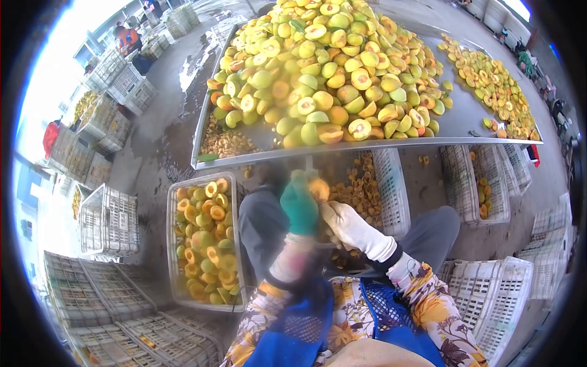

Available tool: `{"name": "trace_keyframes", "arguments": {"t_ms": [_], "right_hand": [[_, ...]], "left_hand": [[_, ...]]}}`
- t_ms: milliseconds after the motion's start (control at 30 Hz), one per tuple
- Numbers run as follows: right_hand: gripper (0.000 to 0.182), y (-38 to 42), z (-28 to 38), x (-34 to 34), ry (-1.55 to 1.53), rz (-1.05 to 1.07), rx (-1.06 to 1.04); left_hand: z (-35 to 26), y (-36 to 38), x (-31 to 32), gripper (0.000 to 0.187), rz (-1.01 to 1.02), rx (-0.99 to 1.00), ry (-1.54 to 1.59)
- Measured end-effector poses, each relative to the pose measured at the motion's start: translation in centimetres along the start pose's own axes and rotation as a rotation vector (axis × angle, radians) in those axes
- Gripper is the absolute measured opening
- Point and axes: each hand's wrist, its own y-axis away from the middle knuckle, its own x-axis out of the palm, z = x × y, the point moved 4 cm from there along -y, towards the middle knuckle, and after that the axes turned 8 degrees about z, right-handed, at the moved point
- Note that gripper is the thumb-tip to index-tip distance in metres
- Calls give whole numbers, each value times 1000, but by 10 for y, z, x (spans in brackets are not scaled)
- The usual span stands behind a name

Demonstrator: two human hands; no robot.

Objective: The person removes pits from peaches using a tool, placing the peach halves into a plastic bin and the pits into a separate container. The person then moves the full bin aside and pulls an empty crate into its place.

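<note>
We hold a peach (318, 188) in our left hand (299, 207), its green glove closed around the fruit, just below the near edge of the tabletop (465, 119). Our right hand (348, 225), in a white glove, presses against it from the right, fingers curled; whether it grips anything we cannot tell. On the tabletop lies a heap of halved peaches (330, 67). Left of our hands, under the tabletop's corner, a crate (173, 244) holds more halves.

Both hands raised close together at chest height: left hand (299, 207) in green glove, blurred; right hand (350, 227) white-gloved, fingers curled, forearms in floral sleeves.
</note>
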Motion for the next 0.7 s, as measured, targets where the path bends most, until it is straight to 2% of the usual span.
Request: {"name": "trace_keyframes", "arguments": {"t_ms": [67, 100, 167, 200, 233, 267, 300, 367, 467, 500, 567, 633, 700], "right_hand": [[47, 7, 18, 2, -241, 133, 309], [49, 7, 15, 5, -306, 158, 322], [50, 7, 10, 5, -367, 166, 285], [46, 10, 22, 2, -314, 155, 381], [42, 5, 5, 4, -350, 158, 305], [39, 1, 1, 3, -193, 140, 327], [37, 0, 2, 5, -253, 127, 347], [42, 0, 9, 1, -610, 340, 422], [44, 3, -9, -3, -781, 463, 378], [45, 7, -12, -7, -626, 370, 410], [46, 7, -13, -5, -303, 232, 477], [45, 4, -21, -6, -382, 309, 451], [46, 9, -14, -4, -534, 368, 514]], "left_hand": [[4, -1, -1, 42, 50, 321, -354], [3, -4, -6, 41, 53, 495, -548], [6, -10, -15, 37, 225, 560, -596], [18, -21, -22, 35, 278, 82, -135], [29, -24, -19, 34, 318, -382, 350], [21, -26, -20, 29, 410, -406, 135], [18, -24, -20, 28, 498, -447, -78], [33, -22, -20, 26, 363, -305, -108], [48, -22, -17, 23, 261, -187, 11], [51, -10, -16, 22, 226, -186, 80], [60, -6, -13, 22, 289, -274, 1], [67, -12, -11, 21, 331, -319, -118], [75, -8, -13, 23, 359, -322, -4]]}}
